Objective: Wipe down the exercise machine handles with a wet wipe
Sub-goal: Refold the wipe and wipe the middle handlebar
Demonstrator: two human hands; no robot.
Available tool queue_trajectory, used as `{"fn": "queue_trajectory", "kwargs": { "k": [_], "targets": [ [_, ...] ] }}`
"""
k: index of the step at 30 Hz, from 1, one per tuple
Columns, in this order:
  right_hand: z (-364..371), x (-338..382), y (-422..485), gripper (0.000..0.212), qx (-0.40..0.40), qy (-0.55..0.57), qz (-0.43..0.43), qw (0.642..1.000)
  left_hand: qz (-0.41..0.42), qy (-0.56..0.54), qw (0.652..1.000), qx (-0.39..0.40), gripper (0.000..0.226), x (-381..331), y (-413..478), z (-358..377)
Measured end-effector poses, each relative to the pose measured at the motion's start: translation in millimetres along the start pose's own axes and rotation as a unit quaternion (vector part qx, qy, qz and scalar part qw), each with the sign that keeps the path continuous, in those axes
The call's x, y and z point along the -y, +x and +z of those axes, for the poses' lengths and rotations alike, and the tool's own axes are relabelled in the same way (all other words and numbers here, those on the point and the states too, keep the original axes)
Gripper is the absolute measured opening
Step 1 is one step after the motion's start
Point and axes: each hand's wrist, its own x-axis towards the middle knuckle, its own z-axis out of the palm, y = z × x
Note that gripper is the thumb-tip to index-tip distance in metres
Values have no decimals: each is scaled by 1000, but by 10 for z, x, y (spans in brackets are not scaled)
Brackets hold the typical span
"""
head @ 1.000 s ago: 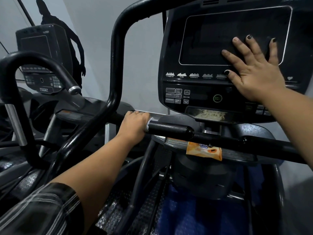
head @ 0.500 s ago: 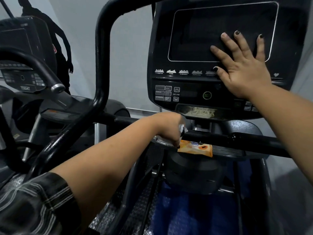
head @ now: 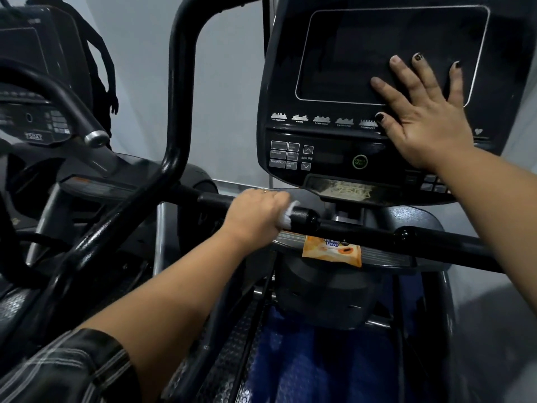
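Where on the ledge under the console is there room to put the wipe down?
The ribbed ledge is bare right of the pack, under the bar. Left of the pack is crowded: the left hand grips the bar and wipe there.

Gym, cardio area. Exercise machine console [head: 343, 146] with row of workout-program icons [head: 322, 120], incline arrows [head: 307, 157], green quick-start button [head: 359, 162]. Black tubular handlebars [head: 177, 97] in front. Second similar machine [head: 32, 82] with own console just beside, at left. Textured metal foot plates [head: 229, 344] below. Plain grey wall [head: 232, 82] behind.
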Motion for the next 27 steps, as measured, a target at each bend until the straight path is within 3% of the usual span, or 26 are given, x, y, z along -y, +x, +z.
{"fn": "queue_trajectory", "kwargs": {
  "k": [9,13,16,18,23,27],
  "targets": [
    [-6,1,-8,58,-4,4,0,1000,-101,52,992,63,21,594,-239,12],
    [-4,8,11,58,-2,5,-1,1000,-122,45,984,123,26,635,-244,-98],
    [8,16,11,58,-8,1,0,1000,-109,6,978,180,21,531,-143,-246],
    [10,24,17,57,-7,-1,-3,1000,-79,-24,976,202,31,265,2,-316],
    [4,13,-1,58,-3,-3,0,1000,-42,-33,982,180,24,-197,221,-240],
    [-45,35,28,58,22,-10,1,1000,-22,-49,987,150,39,-285,236,-226]
  ]
}}
